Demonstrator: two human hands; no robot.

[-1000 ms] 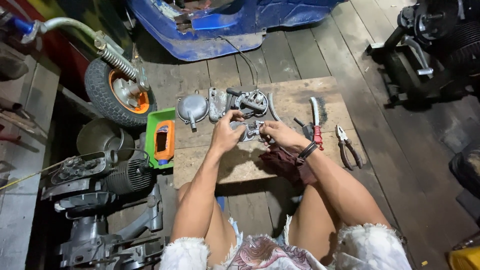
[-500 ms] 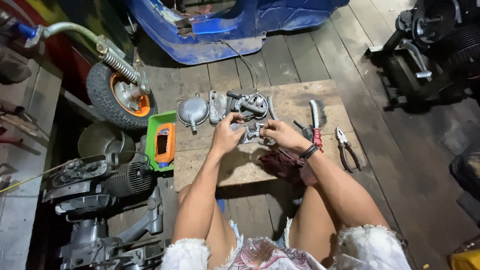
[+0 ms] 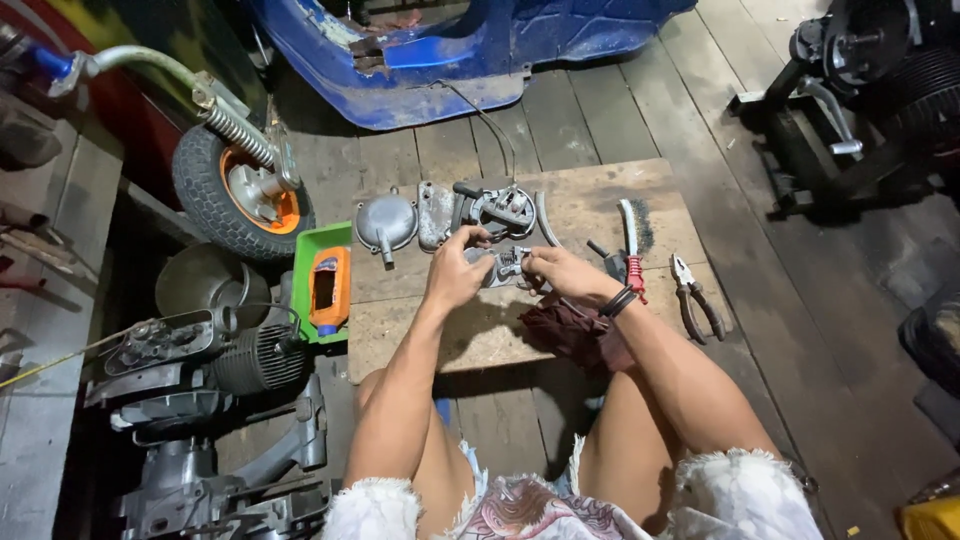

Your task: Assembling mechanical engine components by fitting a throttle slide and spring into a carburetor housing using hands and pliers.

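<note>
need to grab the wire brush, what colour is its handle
Red, on the wire brush lying on the wooden board, seen in the head view.

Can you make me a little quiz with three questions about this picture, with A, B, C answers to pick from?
1. Where do the pliers lie?
A. on the wooden board, right of the wire brush
B. inside the green tray
C. on top of the tyre

2. What colour is the rim inside the small wheel?
A. white
B. orange
C. pink

3. What are the hands doing?
A. both resting on the knees
B. both holding one small metal part
C. one lifting the pliers

Answers:
1 A, they sit on the board just right of the brush.
2 B, the rim shows orange.
3 B, left hand and right hand meet on the metal part.
</note>
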